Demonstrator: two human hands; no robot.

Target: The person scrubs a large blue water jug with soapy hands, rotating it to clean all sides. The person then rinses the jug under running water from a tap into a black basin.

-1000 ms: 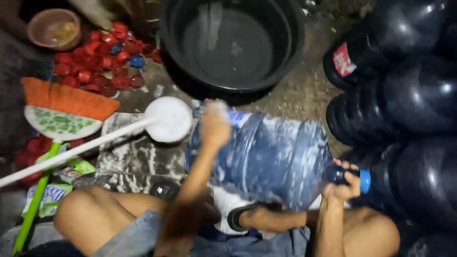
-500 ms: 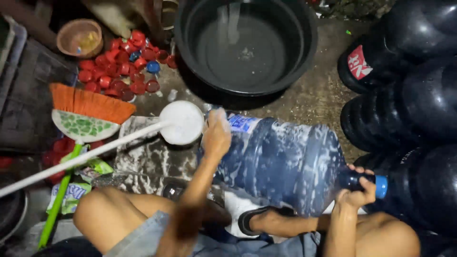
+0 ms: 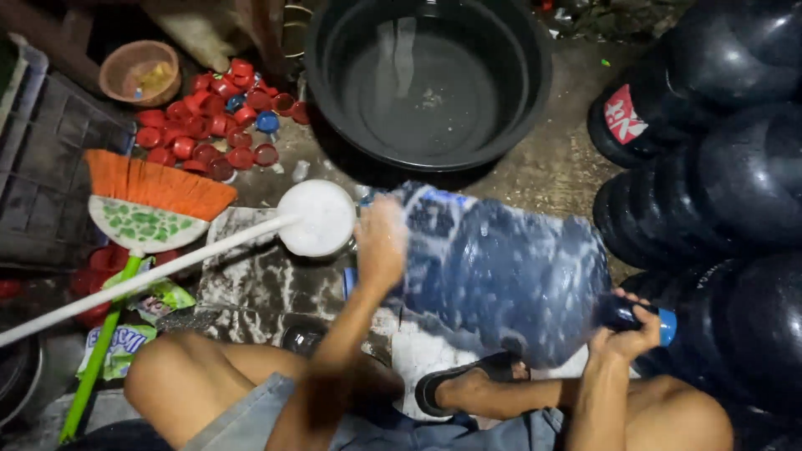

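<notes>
Change since a second ago: the big blue water jug [image 3: 501, 276] has kept its place, lying on its side across the person's lap, while the view has slid so the black basin [image 3: 426, 79] sits more central; the soapy streaks on the jug wall look blurred, so I judge it is being rocked or rubbed.
Left hand [image 3: 380, 242]: laid on the jug's base end, fingers too blurred to tell whether they are spread or curled.
Right hand [image 3: 628, 334]: fingers wrapped round the jug's neck, just behind the blue cap [image 3: 667, 326].
What it means: the jug is wet and lathered and both ends are held, so the washing reads as under way.
Beyond the left fingers: a white round pad on a long white handle [image 3: 316, 217], just beside the jug's base; farther out, an orange-bristled broom [image 3: 154, 200] and a heap of red bottle caps [image 3: 209, 117].
Beyond the right fingers: stacked dark jugs [image 3: 735, 192], very near the cap, so little room to swing that way.
Ahead of both: the basin rim lies close to the jug's upper side.
Open room: mostly the wet floor slab [image 3: 259, 284] towards the left knee.
</notes>
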